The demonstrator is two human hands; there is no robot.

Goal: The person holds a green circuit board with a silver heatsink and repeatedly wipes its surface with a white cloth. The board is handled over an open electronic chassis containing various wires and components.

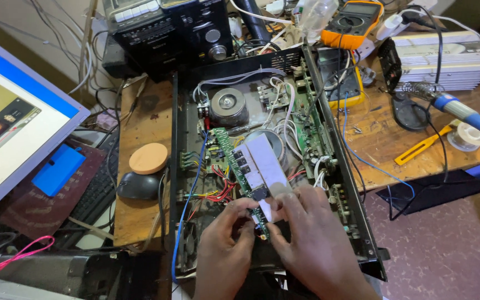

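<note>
Pinching the near end of a long green circuit board (239,161), the left hand (223,244) and right hand (312,239) both closed their fingers on it, holding it tilted over the open black chassis (356,200). Left of that lay a black mouse (138,185) and round cork coaster (148,158); farther back sat an orange multimeter (354,22).
</note>
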